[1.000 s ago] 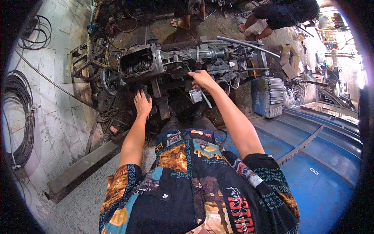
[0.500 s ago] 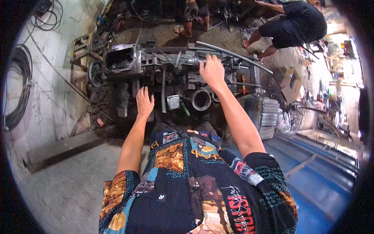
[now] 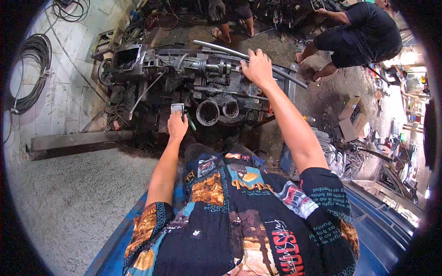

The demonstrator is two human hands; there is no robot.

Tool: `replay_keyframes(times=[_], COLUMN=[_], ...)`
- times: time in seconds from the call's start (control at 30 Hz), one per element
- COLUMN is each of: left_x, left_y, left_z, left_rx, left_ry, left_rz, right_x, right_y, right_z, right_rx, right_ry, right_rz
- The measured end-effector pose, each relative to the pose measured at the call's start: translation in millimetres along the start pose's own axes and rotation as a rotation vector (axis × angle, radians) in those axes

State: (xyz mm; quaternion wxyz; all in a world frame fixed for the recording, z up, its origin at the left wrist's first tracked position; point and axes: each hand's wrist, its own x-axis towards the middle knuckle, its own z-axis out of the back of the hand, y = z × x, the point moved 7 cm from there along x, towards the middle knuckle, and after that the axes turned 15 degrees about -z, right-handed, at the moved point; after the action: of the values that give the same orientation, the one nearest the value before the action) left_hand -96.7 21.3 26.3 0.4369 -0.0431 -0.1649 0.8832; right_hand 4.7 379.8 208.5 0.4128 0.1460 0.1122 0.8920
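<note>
In front of me lies a long, greasy metal machine assembly (image 3: 221, 94) with an exposed shaft. My left hand (image 3: 177, 126) reaches its near side, thumb apart, fingertips at a small square silver metal block (image 3: 177, 108). A green rod-like piece (image 3: 190, 121) sticks out beside that hand. My right hand (image 3: 258, 70) is over the assembly's right part, fingers spread, fingertips over a long grey metal pipe (image 3: 221, 48) that lies slanting along the far side; whether they press on it I cannot tell. A large metal ring opening (image 3: 208, 113) faces me between the hands.
An open rectangular housing (image 3: 126, 59) forms the assembly's left end. Coiled black cable (image 3: 37, 73) hangs on the left wall. A person in dark clothes (image 3: 363, 37) bends at the far right; another person's legs (image 3: 232, 27) show behind. An open cardboard box (image 3: 352, 118) stands right.
My left hand has come to the silver block. My right hand has moved from the pipe's near side to over it. The view has shifted, so the machine appears further left.
</note>
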Motion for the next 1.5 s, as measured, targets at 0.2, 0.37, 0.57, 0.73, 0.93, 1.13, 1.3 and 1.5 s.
replay_keyframes(times=[0.2,0.37,0.57,0.73,0.93,1.13,1.3,1.5], left_x=[-29,-56,-64,-38,5,-6,5,-1], left_y=[11,52,41,36,41,29,21,19], left_z=[-74,-141,-171,-128,-90,-72,-64,-75], left_rx=[-0.178,-0.385,-1.088,-1.015,-0.472,-0.389,-0.176,-0.279], left_ry=[0.484,0.345,0.134,0.137,0.294,0.353,0.385,0.407], left_rz=[0.419,0.626,0.971,0.990,0.772,0.790,0.556,0.621], right_x=[19,23,29,23,27,19,21,21], right_y=[-60,-55,-57,-58,-56,-58,-57,-62], right_z=[-47,-49,-49,-47,-48,-43,-41,-41], right_rx=[-0.108,-0.161,-0.117,-0.098,-0.078,-0.022,-0.040,-0.066], right_ry=[0.386,0.341,0.351,0.313,0.262,0.226,0.223,0.228], right_rz=[0.043,0.164,0.140,0.124,0.130,0.140,0.097,0.030])
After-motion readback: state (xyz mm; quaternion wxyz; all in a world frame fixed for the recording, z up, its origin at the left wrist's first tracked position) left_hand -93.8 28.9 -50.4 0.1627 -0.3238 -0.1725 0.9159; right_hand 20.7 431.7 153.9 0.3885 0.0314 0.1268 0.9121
